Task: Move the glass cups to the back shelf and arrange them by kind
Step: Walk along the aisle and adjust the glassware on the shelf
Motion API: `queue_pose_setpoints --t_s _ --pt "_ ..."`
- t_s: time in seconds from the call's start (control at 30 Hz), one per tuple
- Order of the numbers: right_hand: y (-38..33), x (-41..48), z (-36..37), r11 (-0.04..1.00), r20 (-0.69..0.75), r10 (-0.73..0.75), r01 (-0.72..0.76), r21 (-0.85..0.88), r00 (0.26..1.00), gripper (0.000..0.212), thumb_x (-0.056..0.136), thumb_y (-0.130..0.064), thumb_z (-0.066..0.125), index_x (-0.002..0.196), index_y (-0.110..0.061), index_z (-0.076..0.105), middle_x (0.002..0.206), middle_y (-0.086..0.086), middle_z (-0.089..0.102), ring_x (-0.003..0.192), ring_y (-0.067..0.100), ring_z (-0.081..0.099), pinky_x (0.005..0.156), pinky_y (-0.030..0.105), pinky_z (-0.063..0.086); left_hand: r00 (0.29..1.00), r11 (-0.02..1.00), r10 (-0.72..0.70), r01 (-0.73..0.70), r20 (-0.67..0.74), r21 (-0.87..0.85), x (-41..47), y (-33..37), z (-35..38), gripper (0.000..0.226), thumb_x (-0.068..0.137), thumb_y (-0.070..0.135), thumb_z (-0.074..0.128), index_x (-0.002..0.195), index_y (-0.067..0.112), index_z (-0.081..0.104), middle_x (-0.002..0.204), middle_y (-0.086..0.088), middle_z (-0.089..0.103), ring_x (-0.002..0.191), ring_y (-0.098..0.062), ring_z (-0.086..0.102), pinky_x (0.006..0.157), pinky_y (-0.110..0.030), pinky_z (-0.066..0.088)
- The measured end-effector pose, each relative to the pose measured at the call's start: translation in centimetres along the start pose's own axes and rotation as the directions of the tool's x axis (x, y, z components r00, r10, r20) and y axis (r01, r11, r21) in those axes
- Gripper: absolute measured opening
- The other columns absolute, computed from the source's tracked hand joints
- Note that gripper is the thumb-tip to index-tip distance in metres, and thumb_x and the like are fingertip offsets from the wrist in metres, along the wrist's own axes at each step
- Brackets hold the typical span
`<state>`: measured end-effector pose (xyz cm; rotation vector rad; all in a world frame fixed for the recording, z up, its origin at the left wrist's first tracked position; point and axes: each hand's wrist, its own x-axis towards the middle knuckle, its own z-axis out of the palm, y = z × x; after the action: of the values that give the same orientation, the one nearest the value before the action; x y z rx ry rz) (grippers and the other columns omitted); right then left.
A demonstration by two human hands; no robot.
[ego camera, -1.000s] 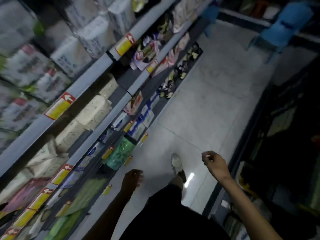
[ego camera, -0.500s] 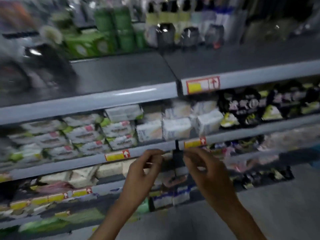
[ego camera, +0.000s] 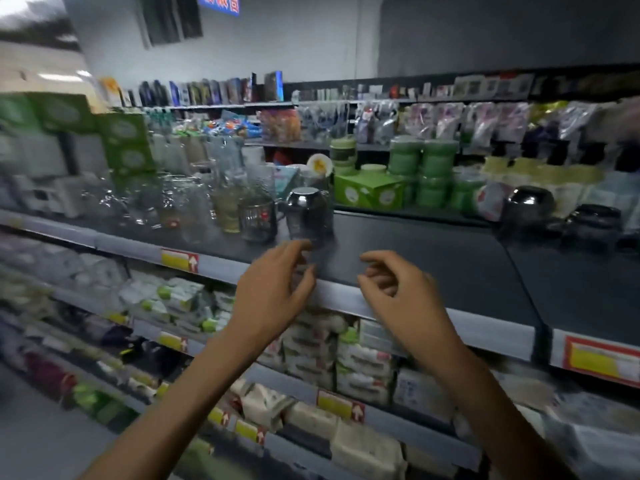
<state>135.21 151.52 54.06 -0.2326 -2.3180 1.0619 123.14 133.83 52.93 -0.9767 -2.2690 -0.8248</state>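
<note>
Several clear glass cups [ego camera: 180,206] stand crowded on the left part of the dark top shelf [ego camera: 433,258], blurred by camera motion. Beside them sit a metal mug [ego camera: 258,220] and an upturned shiny steel cup [ego camera: 306,211]. My left hand [ego camera: 277,289] hovers at the shelf's front edge just below the steel cup, fingers loosely curled and holding nothing. My right hand [ego camera: 398,289] is raised next to it at the same edge, fingers also loosely curled and empty. Neither hand touches a cup.
Green tubs [ego camera: 433,171] and a green box [ego camera: 370,190] stand behind the cups. Dark bowls [ego camera: 530,206] sit on the shelf at the right. Lower shelves hold white packets [ego camera: 346,358]. Yellow price tags [ego camera: 180,260] line the shelf edges.
The view swung from the aisle floor up to the top shelf. Both hands rose from my sides, came together at a lower shelf, and now hover apart at the top shelf's edge.
</note>
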Motion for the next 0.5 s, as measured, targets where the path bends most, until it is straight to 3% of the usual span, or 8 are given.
queue_pose_setpoints --t_s 0.13,0.27,0.37,0.5 --pt "-1.5 7.8 3.8 0.985 -0.005 -0.082 0.08 -0.152 0.997 0.039 0.094 -0.031 0.072 0.131 -0.026 0.06 0.114 -0.003 0.061 0.103 0.018 0.061 0.091 0.041 0.055 0.997 0.97 0.036 -0.019 -0.066 0.243 5.9 -5.5 -0.9 0.045 0.093 0.041 0.063 0.133 0.023 0.057 0.116 -0.008 0.063 0.105 -0.032 0.06 0.081 -0.043 0.053" --pt "-3.1 14.1 7.5 0.956 0.041 -0.037 0.047 -0.29 0.998 0.079 0.088 -0.048 0.073 0.154 -0.037 0.031 0.146 0.005 0.041 0.13 0.029 0.051 0.101 0.046 0.051 0.998 0.903 -0.055 0.061 -0.027 0.426 10.1 -9.9 -1.0 0.066 0.09 0.052 0.063 0.147 0.021 0.048 0.141 -0.021 0.051 0.125 -0.042 0.051 0.097 -0.05 0.048" --pt "-3.3 16.6 9.8 0.939 0.023 -0.011 0.018 -0.344 1.0 0.093 0.085 -0.057 0.073 0.159 -0.041 0.019 0.148 0.005 0.032 0.138 0.031 0.041 0.105 0.045 0.046 0.992 0.904 -0.124 0.098 0.035 0.417 11.8 -11.7 -0.4 0.071 0.09 0.053 0.064 0.15 0.021 0.045 0.152 -0.023 0.042 0.134 -0.044 0.044 0.101 -0.051 0.047" --pt "-2.7 17.3 11.1 0.929 -0.007 0.0 -0.003 -0.371 1.0 0.088 0.08 -0.066 0.073 0.153 -0.044 0.029 0.145 0.003 0.038 0.131 0.029 0.051 0.103 0.045 0.05 0.982 0.946 -0.181 0.156 0.064 0.284 12.1 -12.8 0.8 0.045 0.093 0.05 0.065 0.123 0.017 0.061 0.151 -0.017 0.039 0.134 -0.04 0.044 0.094 -0.049 0.052"
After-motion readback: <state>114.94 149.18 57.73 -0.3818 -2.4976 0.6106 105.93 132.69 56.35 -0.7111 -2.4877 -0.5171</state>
